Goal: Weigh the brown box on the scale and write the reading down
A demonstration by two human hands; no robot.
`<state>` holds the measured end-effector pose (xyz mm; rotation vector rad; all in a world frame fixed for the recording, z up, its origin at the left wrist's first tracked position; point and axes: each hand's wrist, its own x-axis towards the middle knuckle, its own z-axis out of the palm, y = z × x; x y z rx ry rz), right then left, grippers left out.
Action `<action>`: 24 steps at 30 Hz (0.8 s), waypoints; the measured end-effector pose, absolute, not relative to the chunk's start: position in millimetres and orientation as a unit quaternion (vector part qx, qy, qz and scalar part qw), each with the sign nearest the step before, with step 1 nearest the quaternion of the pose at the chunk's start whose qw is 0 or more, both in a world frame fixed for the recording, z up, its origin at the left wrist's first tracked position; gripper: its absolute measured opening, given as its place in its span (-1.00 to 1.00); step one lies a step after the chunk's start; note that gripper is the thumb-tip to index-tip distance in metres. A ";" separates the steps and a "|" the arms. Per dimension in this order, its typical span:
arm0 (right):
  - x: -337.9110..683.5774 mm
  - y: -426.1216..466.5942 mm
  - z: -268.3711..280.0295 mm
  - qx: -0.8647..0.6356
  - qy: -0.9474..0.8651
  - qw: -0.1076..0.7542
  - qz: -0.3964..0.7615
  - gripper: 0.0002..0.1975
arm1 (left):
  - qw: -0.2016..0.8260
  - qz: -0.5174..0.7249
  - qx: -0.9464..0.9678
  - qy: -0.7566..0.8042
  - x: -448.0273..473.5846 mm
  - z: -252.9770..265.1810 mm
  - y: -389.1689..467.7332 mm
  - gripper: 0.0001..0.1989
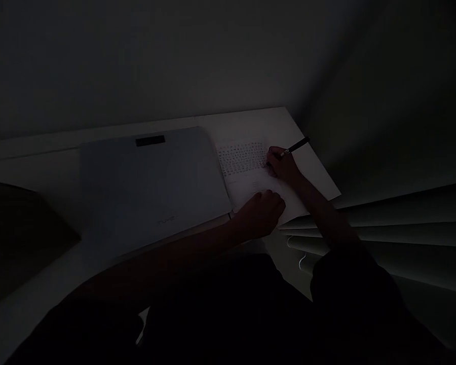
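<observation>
While the right hand (283, 165) grips a dark pen (296, 146), its fingers are pinched around the barrel and the tip meets a sheet of paper (251, 175). The pen is slim and dark, with a lighter band near the grip, and it slants up toward the far right corner of the table (258, 121). The paper is pale, carries a block of small printed rows on its upper half, and lies near the right edge of the table. The left hand (264, 213) rests on the lower part of the paper, fingers loosely curled and close together. A closed grey laptop (152, 190) lies just beside the paper, toward the middle of the table. Lighting is very low: the printed rows cannot be read, the pen tip is hidden behind the right hand, and both sleeves merge into shadow.
</observation>
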<state>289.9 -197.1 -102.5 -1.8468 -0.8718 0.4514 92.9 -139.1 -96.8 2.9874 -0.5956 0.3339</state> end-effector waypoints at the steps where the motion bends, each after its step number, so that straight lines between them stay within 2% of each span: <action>1: 289.3 -197.0 -101.7 -0.763 -0.361 0.504 0.186 -0.71 | 0.039 0.109 0.974 -0.194 92.8 -97.1 -139.2 -0.83; 8: 292.9 -197.2 -104.6 -0.753 -0.370 0.514 0.179 -0.72 | 0.039 0.111 0.974 -0.194 92.6 -96.5 -139.6 -0.83; 12: 301.6 -198.7 -105.3 -0.756 -0.334 0.547 0.135 -0.64 | 0.037 0.121 0.972 -0.196 94.1 -100.6 -139.3 -0.83; 17: 306.4 -204.8 -99.5 -0.793 -0.409 0.452 -0.011 -0.56 | 0.039 0.119 0.972 -0.196 94.2 -100.9 -139.4 -0.83; 24: 314.1 -206.5 -107.8 -0.776 -0.459 0.433 0.014 -0.68 | 0.034 0.110 0.974 -0.197 94.1 -94.5 -139.4 -0.79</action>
